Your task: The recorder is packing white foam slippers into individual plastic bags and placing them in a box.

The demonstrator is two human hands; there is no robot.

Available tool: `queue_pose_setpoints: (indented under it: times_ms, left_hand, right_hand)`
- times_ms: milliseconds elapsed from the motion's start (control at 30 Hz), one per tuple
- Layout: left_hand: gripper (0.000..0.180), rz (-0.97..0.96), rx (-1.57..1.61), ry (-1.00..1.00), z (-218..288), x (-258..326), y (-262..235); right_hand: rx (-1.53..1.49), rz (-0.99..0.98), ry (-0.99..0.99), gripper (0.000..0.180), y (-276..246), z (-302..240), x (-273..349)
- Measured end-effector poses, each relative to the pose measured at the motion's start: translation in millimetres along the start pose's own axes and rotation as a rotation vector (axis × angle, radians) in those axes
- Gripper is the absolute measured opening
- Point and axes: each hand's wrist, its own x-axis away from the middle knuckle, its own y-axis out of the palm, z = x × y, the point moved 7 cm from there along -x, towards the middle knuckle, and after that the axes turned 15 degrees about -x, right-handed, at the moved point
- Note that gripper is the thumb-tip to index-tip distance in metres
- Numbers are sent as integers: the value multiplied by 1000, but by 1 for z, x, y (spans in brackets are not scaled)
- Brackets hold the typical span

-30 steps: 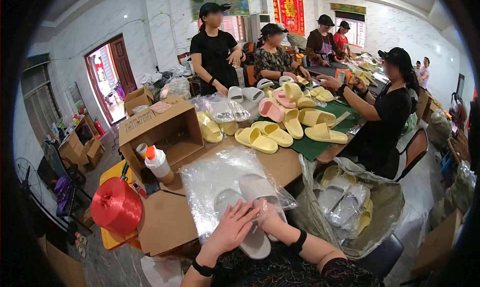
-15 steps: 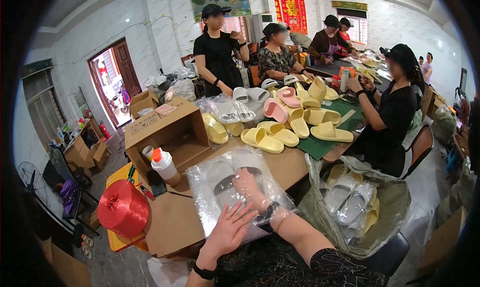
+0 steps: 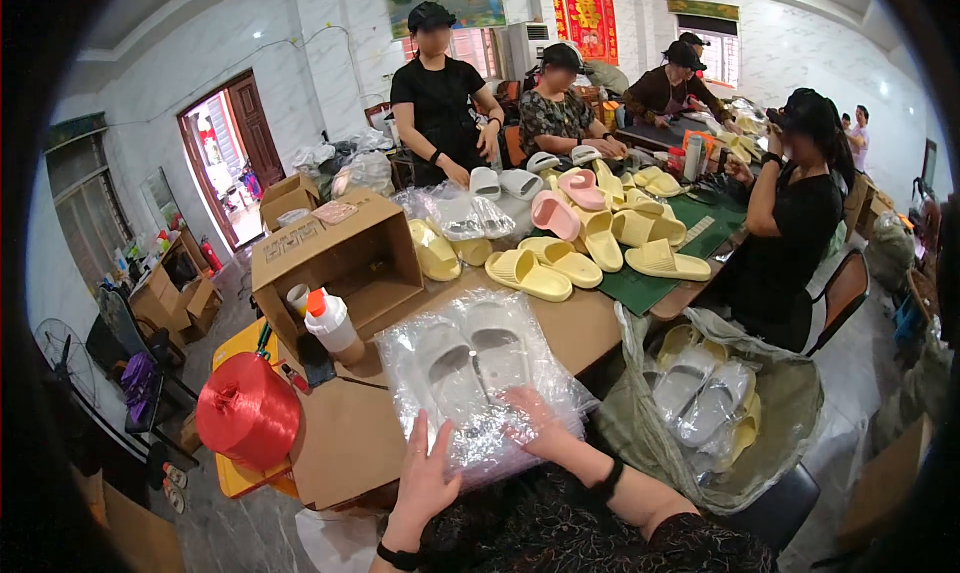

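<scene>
A pair of light grey slippers (image 3: 497,345) lies side by side inside a clear plastic bag (image 3: 405,358), on top of a stack of similar bags at the table's near edge. My left hand (image 3: 428,478) rests at the near left of the bag with its fingers spread. Across from it, at the bag's near right part, my right hand (image 3: 540,425) has its fingers bent on the plastic and seems to pinch it. Glare on the film blurs where its fingertips end.
An open cardboard box (image 3: 330,258) and a white bottle with an orange cap (image 3: 332,323) stand left. Red twine (image 3: 248,411) sits beside the table. Yellow slippers (image 3: 530,275) lie beyond. A sack of slippers (image 3: 640,443) stands right. Several co-workers surround the table.
My right hand has drawn back from over the slippers to the bag's near right part, uncovering the pair. My left hand has shifted slightly left and nearer me.
</scene>
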Motion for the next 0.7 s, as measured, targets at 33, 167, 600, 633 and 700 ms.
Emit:
queue_pose_setpoints:
  times_ms: [33,167,600,633,700]
  left_hand:
    - [76,1,0,-9,-5,4,1]
    - [71,158,-122,-85,-27,19,-4]
    - [60,209,385,-340,-32,27,10]
    - [60,203,384,-339,-37,28,15]
    - [55,309,386,-312,-47,29,16]
  right_hand:
    - [-4,-8,-2,51,-14,-13,7]
    - [-576,-269,318,32,-59,-45,35]
    - [-80,-83,188,54,-97,-10,30]
    - [-70,-156,141,53,-88,-16,29]
    - [-33,-115,67,40,-84,-11,30]
